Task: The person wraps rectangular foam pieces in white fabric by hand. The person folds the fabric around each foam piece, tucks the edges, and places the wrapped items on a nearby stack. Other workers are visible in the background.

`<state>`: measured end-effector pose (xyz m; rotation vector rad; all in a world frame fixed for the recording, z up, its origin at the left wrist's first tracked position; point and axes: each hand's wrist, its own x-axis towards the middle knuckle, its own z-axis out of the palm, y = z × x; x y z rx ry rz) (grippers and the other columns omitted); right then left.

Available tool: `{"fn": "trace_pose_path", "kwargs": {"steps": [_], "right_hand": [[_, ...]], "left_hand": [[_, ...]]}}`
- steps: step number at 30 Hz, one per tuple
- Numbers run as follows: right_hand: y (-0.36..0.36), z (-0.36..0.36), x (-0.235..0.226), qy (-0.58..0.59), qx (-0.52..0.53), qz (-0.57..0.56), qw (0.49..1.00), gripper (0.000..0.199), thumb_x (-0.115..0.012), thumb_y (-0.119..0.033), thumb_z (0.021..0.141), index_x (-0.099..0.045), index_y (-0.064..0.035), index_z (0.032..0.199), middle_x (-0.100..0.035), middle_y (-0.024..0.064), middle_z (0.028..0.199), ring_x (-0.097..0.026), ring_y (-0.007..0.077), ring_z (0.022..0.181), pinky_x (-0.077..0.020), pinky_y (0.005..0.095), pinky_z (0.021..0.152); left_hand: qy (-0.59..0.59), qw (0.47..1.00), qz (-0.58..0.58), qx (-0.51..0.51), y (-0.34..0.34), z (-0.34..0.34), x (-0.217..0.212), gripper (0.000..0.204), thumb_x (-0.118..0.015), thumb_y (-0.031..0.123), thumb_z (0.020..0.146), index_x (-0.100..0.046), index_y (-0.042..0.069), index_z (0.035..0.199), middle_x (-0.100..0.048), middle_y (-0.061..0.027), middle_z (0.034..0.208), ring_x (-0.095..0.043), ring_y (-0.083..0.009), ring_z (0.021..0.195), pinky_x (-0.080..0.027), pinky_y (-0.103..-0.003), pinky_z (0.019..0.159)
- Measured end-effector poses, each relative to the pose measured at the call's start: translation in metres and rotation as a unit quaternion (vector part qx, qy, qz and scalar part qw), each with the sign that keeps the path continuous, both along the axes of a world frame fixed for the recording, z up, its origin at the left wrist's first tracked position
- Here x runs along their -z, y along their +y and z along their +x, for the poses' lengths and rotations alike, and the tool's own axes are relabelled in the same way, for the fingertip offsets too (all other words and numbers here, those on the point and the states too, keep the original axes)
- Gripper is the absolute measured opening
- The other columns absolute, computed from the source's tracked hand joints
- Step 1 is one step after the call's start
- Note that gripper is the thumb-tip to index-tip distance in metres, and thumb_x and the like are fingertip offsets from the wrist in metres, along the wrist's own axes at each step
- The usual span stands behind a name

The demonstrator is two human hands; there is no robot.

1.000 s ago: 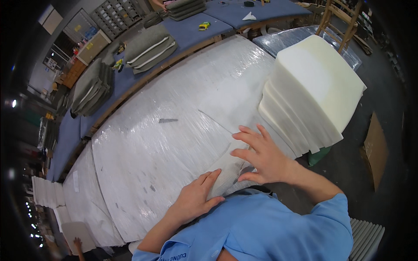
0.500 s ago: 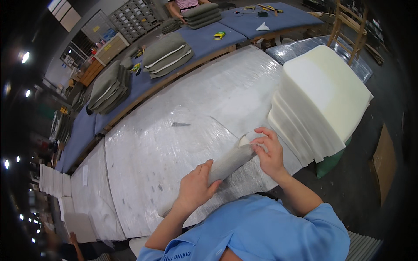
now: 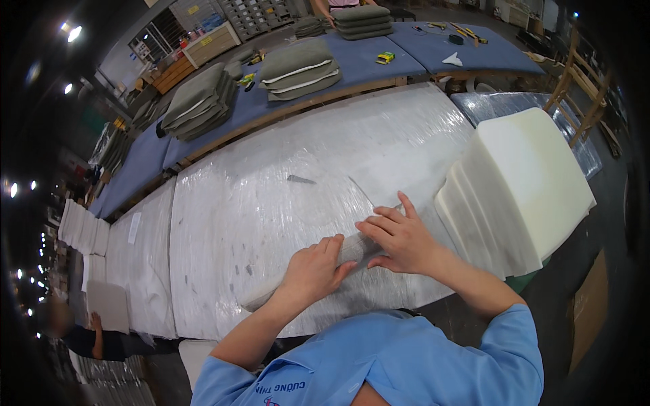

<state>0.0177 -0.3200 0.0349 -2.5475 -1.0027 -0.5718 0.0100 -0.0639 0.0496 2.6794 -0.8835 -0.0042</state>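
A long grey fabric-covered cushion point(image 3: 352, 252) stands on edge in front of me on the plastic-wrapped surface, its lower left end point(image 3: 261, 295) showing beside my left wrist. Across its middle lies my left hand point(image 3: 313, 269), fingers bent over the far side and thumb on the near side, closed on it. My right hand point(image 3: 401, 241) rests at the cushion's right end, fingers spread over the top, the index raised and the thumb apart. That hand covers the end, so whether the cover is open there is hidden.
Right of my hands stands a tall stack of white foam pads point(image 3: 535, 169). A dark grey scrap point(image 3: 301, 179) lies on the plastic wrap point(image 3: 230, 216). Beyond, a blue-topped table point(image 3: 369, 71) bears grey cushion stacks point(image 3: 301, 68). A co-worker's hand point(image 3: 95, 321) touches a pale pad at lower left.
My right hand has gone from pinching the cover's open end to lying spread over it. The white foam seen there is now covered. The whole view has shifted slightly.
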Motion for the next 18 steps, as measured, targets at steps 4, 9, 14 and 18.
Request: {"fn": "trace_pose_path", "kwargs": {"steps": [4,9,14,18], "right_hand": [[0.003,0.024,0.024,-0.016,-0.071,0.035,0.997,0.058,-0.077,-0.057,0.084,-0.069,-0.0129,0.122,-0.067,0.0003,0.103,-0.062,0.0246,0.100,-0.0443,0.0505,0.104],[0.010,0.029,0.040,-0.039,-0.089,0.124,0.988,0.037,-0.078,-0.047,0.087,-0.075,-0.0132,0.100,-0.062,-0.0017,0.084,-0.057,0.0212,0.080,-0.0453,0.0377,0.079],[0.012,0.024,0.045,-0.037,-0.083,0.152,0.984,0.025,-0.081,-0.036,0.086,-0.076,-0.0126,0.092,-0.060,-0.0027,0.079,-0.055,0.0203,0.075,-0.0430,0.0363,0.073],[0.008,0.019,0.046,-0.022,-0.079,0.172,0.982,0.022,-0.083,-0.031,0.084,-0.076,-0.0117,0.091,-0.061,-0.0030,0.079,-0.055,0.0201,0.074,-0.0421,0.0366,0.073]], "left_hand": [[0.001,0.999,0.049,-0.024,-0.004,-0.003,0.003,0.046,-0.071,0.038,0.097,-0.060,0.002,0.122,-0.070,-0.0130,0.096,-0.073,-0.0310,0.084,-0.058,-0.042,0.070],[-0.060,0.996,0.057,-0.018,-0.003,-0.011,0.015,0.035,-0.072,0.034,0.097,-0.061,0.004,0.110,-0.067,-0.0088,0.082,-0.071,-0.0241,0.071,-0.056,-0.035,0.060],[-0.064,0.997,0.020,-0.026,-0.008,-0.017,0.013,0.032,-0.072,0.032,0.096,-0.062,0.004,0.109,-0.067,-0.0091,0.083,-0.070,-0.0244,0.069,-0.055,-0.035,0.060],[-0.030,0.999,0.004,-0.027,-0.013,-0.021,0.010,0.031,-0.071,0.031,0.096,-0.063,0.004,0.110,-0.068,-0.0093,0.087,-0.071,-0.0263,0.072,-0.056,-0.037,0.064]]}}
